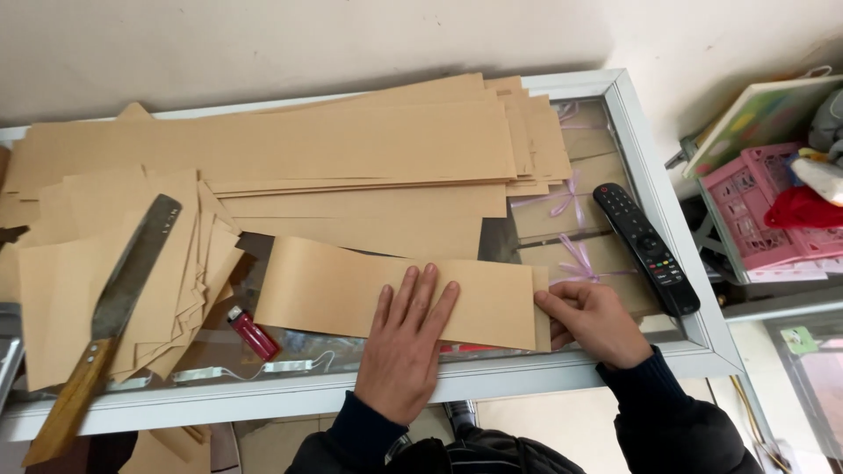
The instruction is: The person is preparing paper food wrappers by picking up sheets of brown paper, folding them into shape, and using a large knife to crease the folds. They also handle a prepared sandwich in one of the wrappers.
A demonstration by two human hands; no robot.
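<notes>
A long strip of smooth tan kraft paper [351, 294] lies flat at the near edge of the glass tabletop [676, 263], which is framed in pale metal. The left hand [406, 344] presses on it, palm down, fingers spread wide and straight. The right hand [595, 320] pinches the strip's folded right end between thumb and fingers. Behind lies a broad stack of matching paper sheets [334, 149]; to the left, a flat steel blade with a wooden handle [101, 320] rests on smaller cut pieces. A red lighter [253, 332] lies just beside the strip, and a black remote [645, 246] lies near the right hand.
</notes>
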